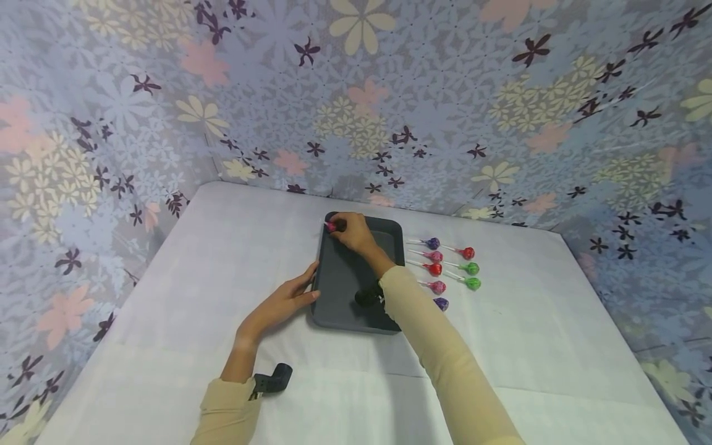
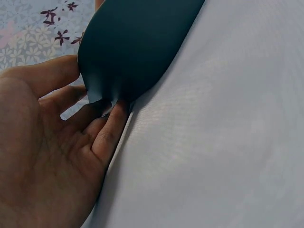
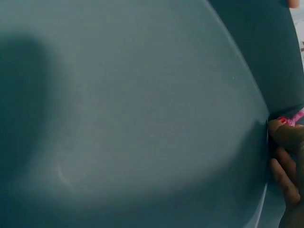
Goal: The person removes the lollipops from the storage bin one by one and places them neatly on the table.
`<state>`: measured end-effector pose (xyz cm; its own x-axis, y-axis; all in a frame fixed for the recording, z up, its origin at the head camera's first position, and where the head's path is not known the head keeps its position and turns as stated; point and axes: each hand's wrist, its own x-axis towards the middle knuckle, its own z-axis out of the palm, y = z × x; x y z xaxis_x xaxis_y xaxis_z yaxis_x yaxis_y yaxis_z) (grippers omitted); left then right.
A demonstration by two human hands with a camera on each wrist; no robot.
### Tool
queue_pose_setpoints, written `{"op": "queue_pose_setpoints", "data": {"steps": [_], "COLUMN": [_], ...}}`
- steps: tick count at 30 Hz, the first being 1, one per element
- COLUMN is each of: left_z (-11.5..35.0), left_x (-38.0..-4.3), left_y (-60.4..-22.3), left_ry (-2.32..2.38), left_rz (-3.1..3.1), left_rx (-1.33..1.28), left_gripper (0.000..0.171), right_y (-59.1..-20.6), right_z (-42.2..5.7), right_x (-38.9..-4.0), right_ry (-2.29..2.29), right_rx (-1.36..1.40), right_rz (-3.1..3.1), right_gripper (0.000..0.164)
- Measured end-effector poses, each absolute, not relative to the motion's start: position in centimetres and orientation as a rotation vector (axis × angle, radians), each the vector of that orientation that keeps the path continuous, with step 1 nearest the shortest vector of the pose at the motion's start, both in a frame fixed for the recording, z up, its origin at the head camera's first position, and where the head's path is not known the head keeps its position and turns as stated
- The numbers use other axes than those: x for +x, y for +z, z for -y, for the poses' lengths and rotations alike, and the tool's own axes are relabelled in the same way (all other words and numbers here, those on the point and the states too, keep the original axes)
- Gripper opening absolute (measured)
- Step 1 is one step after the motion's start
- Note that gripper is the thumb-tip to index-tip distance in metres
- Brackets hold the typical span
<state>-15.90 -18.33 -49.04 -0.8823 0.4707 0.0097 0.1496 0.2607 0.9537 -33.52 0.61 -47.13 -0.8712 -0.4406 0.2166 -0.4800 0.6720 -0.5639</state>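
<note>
A dark grey tray [image 1: 358, 324] lies on the white-covered table. At its far left corner my right hand [image 1: 356, 233] pinches a pink-wrapped lollipop [image 1: 330, 227], whose pale stick points left. The right wrist view shows only part of that pink wrapper [image 3: 286, 120] beside the fingertips, against the tray wall [image 3: 259, 57]. My left hand [image 1: 283, 303] rests against the tray's left side. From the left wrist, its fingers [image 2: 110, 130] are seen touching the outer wall of the tray [image 2: 137, 42]. Part of the tray floor is hidden by the right forearm.
To the right of the tray lie several lollipops in two columns, among them a purple one [image 1: 432, 243], a red one [image 1: 467, 253] and a green one [image 1: 473, 283]. Their sticks point left. Flowered cloth [image 1: 345, 123] surrounds the table's far and side edges.
</note>
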Motion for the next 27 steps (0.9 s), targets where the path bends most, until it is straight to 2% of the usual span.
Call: {"op": "queue_pose_setpoints", "data": {"steps": [15, 27], "left_z": [18.0, 18.1], "left_x": [-15.9, -15.6], "left_y": [-49.1, -48.8], "left_ry": [1.648, 1.645], "left_rz": [-2.268, -2.282], "left_rx": [0.569, 0.563], "left_gripper": [0.070, 0.072], "right_y": [-46.3, -43.6], "right_z": [-1.3, -3.7], "right_x": [-33.2, -31.1], "right_ry": [0.899, 0.933], "right_rx": [0.770, 0.843], "right_rz": [2.857, 2.809], "right_gripper": [0.023, 0.021]}}
